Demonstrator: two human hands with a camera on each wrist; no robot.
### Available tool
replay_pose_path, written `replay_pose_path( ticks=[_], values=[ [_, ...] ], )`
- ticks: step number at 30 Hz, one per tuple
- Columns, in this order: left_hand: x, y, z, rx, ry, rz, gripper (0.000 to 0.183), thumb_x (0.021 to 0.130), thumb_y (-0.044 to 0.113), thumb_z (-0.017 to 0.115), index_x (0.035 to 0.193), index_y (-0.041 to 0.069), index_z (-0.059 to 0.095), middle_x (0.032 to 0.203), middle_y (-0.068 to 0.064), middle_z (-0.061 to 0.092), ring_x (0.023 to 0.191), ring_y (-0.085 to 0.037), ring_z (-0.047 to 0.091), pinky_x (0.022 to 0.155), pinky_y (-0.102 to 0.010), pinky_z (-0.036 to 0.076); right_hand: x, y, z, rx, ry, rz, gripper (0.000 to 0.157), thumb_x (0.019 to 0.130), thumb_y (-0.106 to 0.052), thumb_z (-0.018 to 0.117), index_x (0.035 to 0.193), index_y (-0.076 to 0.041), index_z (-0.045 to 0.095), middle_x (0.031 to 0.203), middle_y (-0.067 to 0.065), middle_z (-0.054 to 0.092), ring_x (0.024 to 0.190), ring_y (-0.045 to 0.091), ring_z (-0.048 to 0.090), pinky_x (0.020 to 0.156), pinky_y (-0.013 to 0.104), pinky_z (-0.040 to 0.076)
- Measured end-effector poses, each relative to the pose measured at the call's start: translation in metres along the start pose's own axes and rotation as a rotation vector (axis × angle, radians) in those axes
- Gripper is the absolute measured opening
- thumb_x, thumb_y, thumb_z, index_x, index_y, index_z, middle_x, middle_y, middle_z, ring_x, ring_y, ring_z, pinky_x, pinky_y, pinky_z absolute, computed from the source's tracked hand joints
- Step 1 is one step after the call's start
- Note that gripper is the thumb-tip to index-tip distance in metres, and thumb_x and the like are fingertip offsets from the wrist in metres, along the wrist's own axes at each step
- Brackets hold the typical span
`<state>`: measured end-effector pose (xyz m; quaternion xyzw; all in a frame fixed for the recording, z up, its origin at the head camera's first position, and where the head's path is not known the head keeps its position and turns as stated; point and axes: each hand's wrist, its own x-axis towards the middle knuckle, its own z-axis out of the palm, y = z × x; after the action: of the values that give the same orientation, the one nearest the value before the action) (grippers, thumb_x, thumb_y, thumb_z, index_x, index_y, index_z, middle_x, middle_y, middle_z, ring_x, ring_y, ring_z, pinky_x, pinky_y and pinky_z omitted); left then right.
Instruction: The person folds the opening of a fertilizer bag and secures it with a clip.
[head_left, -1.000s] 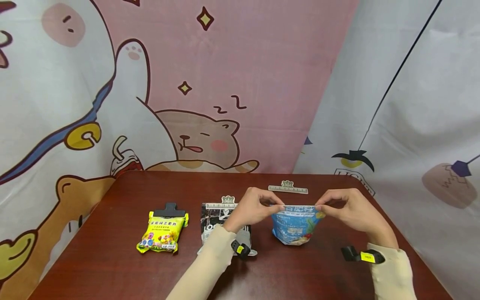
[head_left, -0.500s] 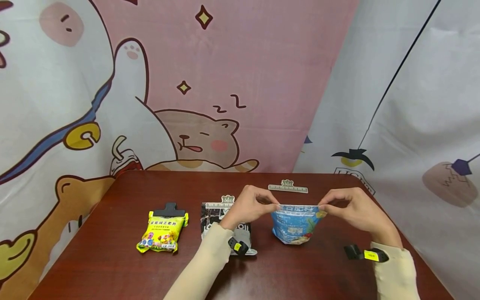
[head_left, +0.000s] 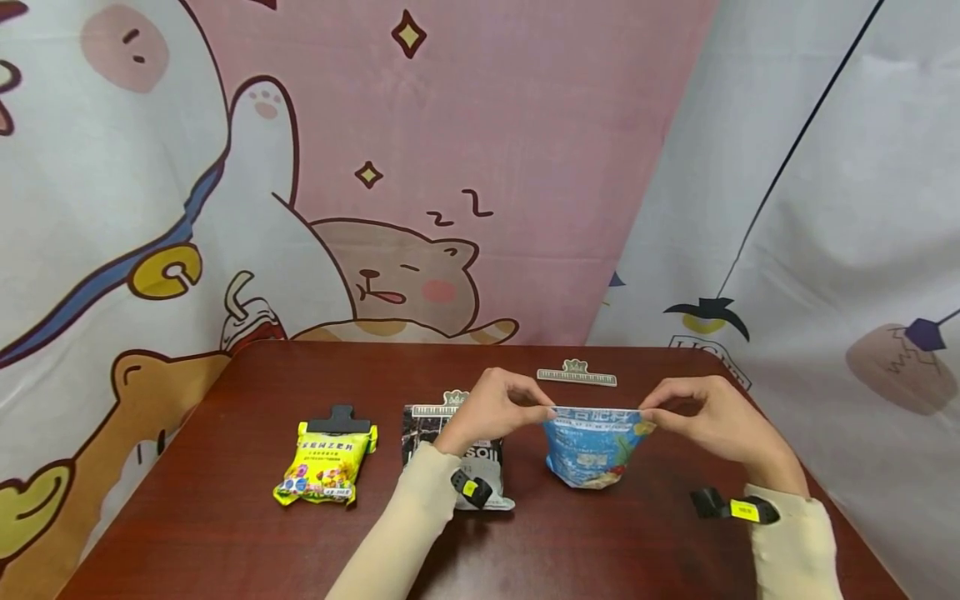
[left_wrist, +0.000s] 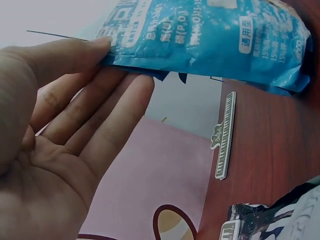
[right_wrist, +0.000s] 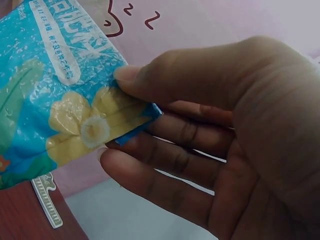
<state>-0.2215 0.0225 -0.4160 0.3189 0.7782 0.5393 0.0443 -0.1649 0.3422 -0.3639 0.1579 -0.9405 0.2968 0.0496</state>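
A blue fertilizer bag [head_left: 591, 450] with a yellow flower print stands upright on the right half of the table, its top edge stretched straight between both hands. The left hand [head_left: 501, 410] pinches the top left corner between thumb and fingers. At the opposite top corner the right hand [head_left: 701, 417] pinches too; in the right wrist view its thumb [right_wrist: 150, 77] presses on the front of the bag [right_wrist: 55, 95]. From the left wrist, the bag's printed side [left_wrist: 215, 45] and top edge are seen close up. Behind the bag lies a loose piano-key-patterned clip [head_left: 576, 375].
A yellow fertilizer bag [head_left: 326, 467] with a black clip [head_left: 340, 421] lies at the left. Partly behind the left arm, a black and grey soil bag [head_left: 491, 475] carries a piano-key clip [head_left: 435, 411]. A printed curtain [head_left: 525, 167] hangs behind the brown table [head_left: 225, 517].
Both hands have drawn slightly apart along the bag's top edge, the left one to the left and the right one to the right. The bag's opening looks wider and flatter.
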Motion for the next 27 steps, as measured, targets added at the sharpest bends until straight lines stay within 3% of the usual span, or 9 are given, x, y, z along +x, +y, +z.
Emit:
replay_pose_path(
  ticks=[4,8,12,16,21,27],
  values=[
    [0.000,-0.001,-0.001,-0.005,0.004,-0.017,0.004,0.089,0.024,0.081,0.090,0.021,0.083,0.083,0.007,0.079,0.078,-0.016,0.075,0.066,-0.024,0.054,-0.001,0.002,-0.001,0.000,0.002,0.022,0.006,0.092,-0.035,0.078,0.091,-0.029,0.079,0.090,-0.011,0.075,0.087,0.007,0.062,0.072,0.028,0.052],
    [0.000,0.000,0.000,-0.017,0.015,-0.026,0.003,0.089,0.021,0.080,0.088,0.020,0.083,0.080,0.003,0.079,0.077,-0.025,0.074,0.062,-0.023,0.050,0.000,0.002,0.000,-0.007,0.028,-0.021,0.004,0.092,-0.031,0.079,0.088,-0.031,0.078,0.088,-0.012,0.075,0.086,0.007,0.062,0.072,0.027,0.051],
    [0.000,0.000,0.001,-0.014,0.028,-0.016,0.006,0.089,0.017,0.080,0.086,0.020,0.083,0.080,-0.004,0.078,0.068,-0.017,0.067,0.057,-0.023,0.044,0.002,0.002,0.002,-0.016,0.062,-0.063,0.010,0.090,-0.025,0.080,0.086,-0.033,0.077,0.086,-0.013,0.074,0.083,0.006,0.061,0.070,0.026,0.051],
    [0.001,-0.001,0.001,-0.003,0.016,-0.012,0.006,0.090,0.018,0.079,0.086,0.020,0.083,0.082,-0.004,0.079,0.063,-0.008,0.057,0.057,-0.023,0.041,0.001,0.006,0.002,0.000,0.055,-0.043,0.007,0.091,-0.026,0.080,0.088,-0.032,0.077,0.086,-0.012,0.074,0.083,0.007,0.062,0.070,0.027,0.052],
    [0.001,-0.003,-0.001,-0.011,-0.027,-0.025,0.005,0.092,0.022,0.079,0.088,0.022,0.081,0.089,0.007,0.079,0.074,-0.006,0.067,0.063,-0.023,0.047,-0.001,0.012,-0.001,0.062,0.012,0.027,0.005,0.093,-0.032,0.078,0.091,-0.027,0.077,0.090,-0.006,0.076,0.079,0.012,0.069,0.069,0.027,0.053],
    [0.001,-0.006,-0.002,-0.074,-0.024,-0.053,0.004,0.090,0.021,0.080,0.086,0.021,0.081,0.087,0.005,0.079,0.078,-0.010,0.074,0.070,-0.034,0.058,-0.002,0.015,-0.002,0.067,0.011,0.051,0.004,0.093,-0.031,0.077,0.090,-0.028,0.077,0.090,-0.004,0.076,0.079,0.012,0.068,0.068,0.027,0.052]
  ],
)
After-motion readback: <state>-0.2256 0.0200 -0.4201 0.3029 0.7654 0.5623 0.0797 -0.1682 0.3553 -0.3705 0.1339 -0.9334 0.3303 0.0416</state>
